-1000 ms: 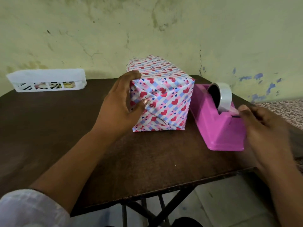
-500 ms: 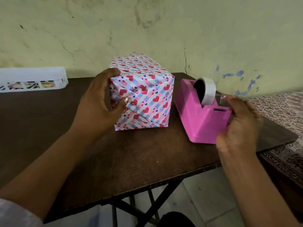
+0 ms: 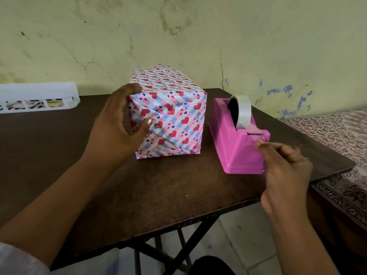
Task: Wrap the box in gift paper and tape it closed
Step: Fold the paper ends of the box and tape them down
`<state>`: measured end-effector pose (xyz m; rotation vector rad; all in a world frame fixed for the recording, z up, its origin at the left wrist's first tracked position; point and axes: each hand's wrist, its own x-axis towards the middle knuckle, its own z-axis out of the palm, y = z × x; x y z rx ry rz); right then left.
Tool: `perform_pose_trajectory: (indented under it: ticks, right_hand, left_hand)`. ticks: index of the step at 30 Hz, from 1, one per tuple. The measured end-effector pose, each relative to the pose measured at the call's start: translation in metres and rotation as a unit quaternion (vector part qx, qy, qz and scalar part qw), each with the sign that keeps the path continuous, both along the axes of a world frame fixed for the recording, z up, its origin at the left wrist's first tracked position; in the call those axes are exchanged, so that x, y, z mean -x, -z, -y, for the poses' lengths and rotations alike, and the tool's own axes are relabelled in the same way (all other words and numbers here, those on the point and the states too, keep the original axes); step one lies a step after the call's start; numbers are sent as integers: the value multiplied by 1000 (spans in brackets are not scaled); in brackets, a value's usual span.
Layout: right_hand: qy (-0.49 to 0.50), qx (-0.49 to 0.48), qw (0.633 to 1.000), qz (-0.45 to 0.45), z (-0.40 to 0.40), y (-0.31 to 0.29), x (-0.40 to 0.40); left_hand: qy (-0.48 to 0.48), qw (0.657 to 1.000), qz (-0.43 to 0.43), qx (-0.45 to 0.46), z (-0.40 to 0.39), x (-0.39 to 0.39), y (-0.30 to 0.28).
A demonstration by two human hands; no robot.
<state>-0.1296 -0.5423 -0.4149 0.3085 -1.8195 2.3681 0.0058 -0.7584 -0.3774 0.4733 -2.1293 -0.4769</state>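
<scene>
The box [image 3: 168, 114], already covered in heart-printed gift paper [image 3: 174, 86], stood on the dark table [image 3: 158, 191] a little left of its middle, its folded end turned toward the person; the left hand [image 3: 119, 128] clasped that end's left corner, fingers over the top edge and thumb pressed onto the overlapping flaps, apparently to keep the folds from springing open until tape arrived; the pink tape dispenser [image 3: 236, 147] sat just beside the box on its right, close enough for the free hand to reach without letting go of the paper; the right hand [image 3: 286, 171] was at the dispenser's front, its fingertips pinching the loose end of tape [image 3: 256, 135] that ran from the roll [image 3: 243, 110] over the cutter, seemingly ready to draw out a strip; a white plastic basket [image 3: 37, 96] lay well apart at the table's far left edge against the wall; judging by the tidy folds, only the sealing of this end remained.
</scene>
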Motion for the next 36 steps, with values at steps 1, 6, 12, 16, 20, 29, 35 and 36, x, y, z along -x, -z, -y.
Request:
perform_pose_trajectory:
  ticks: [1, 6, 12, 16, 20, 29, 35, 36]
  right_hand:
    - [0, -25, 1000, 4, -1, -1, 1]
    - [90, -253, 957, -108, -7, -7, 1]
    - [189, -422, 870, -174, -9, -22, -6]
    - [180, -462, 850, -180, -9, -30, -8]
    - [163, -514, 826, -162, -7, -41, -8]
    - [-41, -266, 963, 9, -16, -41, -8]
    - [-117, -153, 976, 105, -21, -34, 1]
    - [-98, -180, 976, 80, -20, -32, 1]
  left_hand:
    - [0, 1000, 1, 0, 0, 0, 0]
    - [-4, 1000, 4, -1, -2, 1, -1]
    - [-1, 1000, 0, 5, 0, 2, -1]
    - [2, 1000, -1, 4, 2, 2, 1]
    - [9, 1000, -7, 5, 3, 2, 2]
    - [22, 1000, -14, 7, 6, 2, 3]
    - [25, 1000, -16, 4, 6, 2, 2]
    - [25, 1000, -15, 3, 6, 2, 3]
